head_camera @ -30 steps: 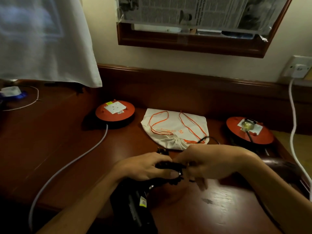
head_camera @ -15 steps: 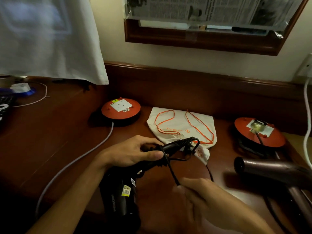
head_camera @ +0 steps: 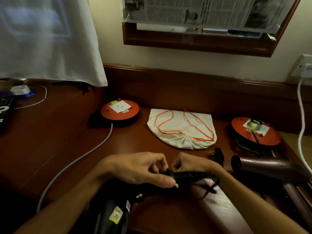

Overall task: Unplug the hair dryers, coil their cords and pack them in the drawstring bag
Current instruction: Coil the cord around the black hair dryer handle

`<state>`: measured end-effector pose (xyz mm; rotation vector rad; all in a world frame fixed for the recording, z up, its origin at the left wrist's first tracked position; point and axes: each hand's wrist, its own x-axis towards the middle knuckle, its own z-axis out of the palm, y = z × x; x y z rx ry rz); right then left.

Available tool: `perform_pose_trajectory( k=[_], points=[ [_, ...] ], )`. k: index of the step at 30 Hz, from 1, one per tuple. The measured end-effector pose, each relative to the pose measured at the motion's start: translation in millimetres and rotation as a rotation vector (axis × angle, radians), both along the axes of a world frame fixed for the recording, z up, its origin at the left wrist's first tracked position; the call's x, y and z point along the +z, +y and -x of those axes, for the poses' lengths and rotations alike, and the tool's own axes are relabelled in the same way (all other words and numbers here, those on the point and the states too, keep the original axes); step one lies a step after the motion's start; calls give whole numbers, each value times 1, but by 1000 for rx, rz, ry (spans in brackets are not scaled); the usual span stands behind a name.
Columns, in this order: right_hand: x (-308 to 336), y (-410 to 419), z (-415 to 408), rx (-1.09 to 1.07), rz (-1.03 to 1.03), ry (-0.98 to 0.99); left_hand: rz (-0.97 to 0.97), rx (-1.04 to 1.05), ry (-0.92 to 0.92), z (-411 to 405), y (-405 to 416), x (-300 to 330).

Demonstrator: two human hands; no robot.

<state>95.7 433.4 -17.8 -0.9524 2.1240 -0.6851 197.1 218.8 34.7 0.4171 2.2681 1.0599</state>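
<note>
Dark wooden desk [head_camera: 50, 146]. Far left reel [head_camera: 119, 109]: socket empty. Near, left hand [head_camera: 140, 168] clamps black dryer [head_camera: 109, 211] handle and cord [head_camera: 190, 175], steadying it; right hand [head_camera: 194, 163] pinches the cord, likely coiling. Drawstring bag [head_camera: 181, 129] far centre, cinched. Maroon dryer [head_camera: 270, 166] right, apparently plugged into right reel [head_camera: 255, 131].

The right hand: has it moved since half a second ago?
Yes. The right hand has come back up toward the drawstring bag, meeting the left hand at the black cord.
</note>
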Motion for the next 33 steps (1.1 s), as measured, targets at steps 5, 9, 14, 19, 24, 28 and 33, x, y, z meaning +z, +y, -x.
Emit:
perform_pose_trajectory(
  k=[5, 9, 14, 19, 24, 28, 33],
  points=[
    [45, -17, 3, 29, 5, 55, 353, -69, 59, 7, 17, -18],
    [70, -23, -21, 145, -60, 252, 272, -72, 87, 19, 14, -24],
    [73, -9, -59, 94, -50, 341, 158, -88, 92, 37, -10, -32],
    [53, -8, -83, -109, 72, 411, 15, 13, 96, 53, -34, -22],
    [16, -12, -71, -400, 453, 161, -183, 151, 62, 55, -43, -24],
    [-20, -10, -77, -360, 548, -57, -384, 196, -20, 50, -47, -19],
    [-24, 8, -61, -168, 488, -291, -388, 41, -8, 39, -37, -17]
  ],
)
